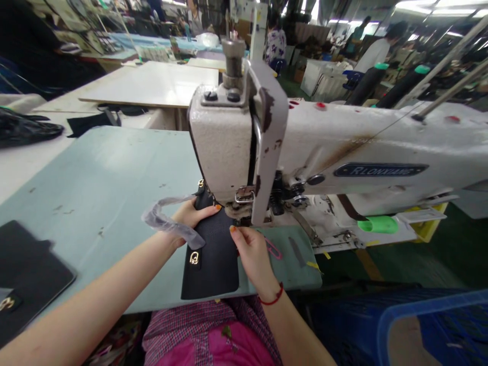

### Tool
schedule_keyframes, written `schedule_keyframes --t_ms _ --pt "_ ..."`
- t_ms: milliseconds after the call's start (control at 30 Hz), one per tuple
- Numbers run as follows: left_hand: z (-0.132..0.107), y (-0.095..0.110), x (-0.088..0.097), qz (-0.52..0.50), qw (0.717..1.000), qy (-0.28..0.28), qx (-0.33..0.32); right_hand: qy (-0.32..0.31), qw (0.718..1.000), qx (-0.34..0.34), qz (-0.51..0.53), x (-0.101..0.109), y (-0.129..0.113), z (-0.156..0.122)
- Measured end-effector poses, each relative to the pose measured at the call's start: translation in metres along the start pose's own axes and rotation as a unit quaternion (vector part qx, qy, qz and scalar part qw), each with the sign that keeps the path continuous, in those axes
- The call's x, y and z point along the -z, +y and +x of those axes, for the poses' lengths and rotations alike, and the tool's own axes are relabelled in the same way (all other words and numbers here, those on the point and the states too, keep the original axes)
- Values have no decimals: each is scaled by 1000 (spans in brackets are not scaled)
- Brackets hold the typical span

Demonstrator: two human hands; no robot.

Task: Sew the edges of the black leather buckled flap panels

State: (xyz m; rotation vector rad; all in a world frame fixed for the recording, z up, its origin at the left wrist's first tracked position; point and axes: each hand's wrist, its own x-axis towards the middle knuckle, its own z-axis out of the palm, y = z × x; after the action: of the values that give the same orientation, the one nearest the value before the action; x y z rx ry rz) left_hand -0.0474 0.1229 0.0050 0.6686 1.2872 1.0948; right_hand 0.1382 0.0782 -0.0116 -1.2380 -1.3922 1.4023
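Note:
A black leather bag piece (213,256) with a gold clasp (194,258) lies on the pale green table (95,178), its far end under the head of a worn white sewing machine (236,137). My left hand (190,216) grips the piece's left edge, thumb on top near the needle area. A strip of clear plastic film (168,223) drapes over that wrist. My right hand (253,254) presses on the piece's right edge, index finger pointing at the presser foot (238,211). The needle itself is hidden behind the machine head.
More black leather pieces with a gold clasp (26,277) lie at the table's left front. A pink tool (272,248) rests right of my right hand. A blue plastic crate (419,325) stands at lower right. Other workers and tables fill the background.

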Motion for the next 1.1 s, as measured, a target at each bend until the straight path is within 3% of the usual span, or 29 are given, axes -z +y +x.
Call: schedule_keyframes --t_ms 100,233,467,667,1100 --pt "1 -3 1 30 999 2 -17 -3 1000 12 -20 1 0 0" --pt "-1 -4 1 -4 1000 -4 -3 -1 999 14 -32 2 1 0" --pt "-11 -10 6 -79 978 -134 141 -11 999 7 -31 1 -2 0" --pt "-6 -12 7 -74 974 -133 171 3 999 11 -49 1 -5 1" --pt "-8 -13 5 -63 982 -107 143 7 998 5 -57 2 -7 4"
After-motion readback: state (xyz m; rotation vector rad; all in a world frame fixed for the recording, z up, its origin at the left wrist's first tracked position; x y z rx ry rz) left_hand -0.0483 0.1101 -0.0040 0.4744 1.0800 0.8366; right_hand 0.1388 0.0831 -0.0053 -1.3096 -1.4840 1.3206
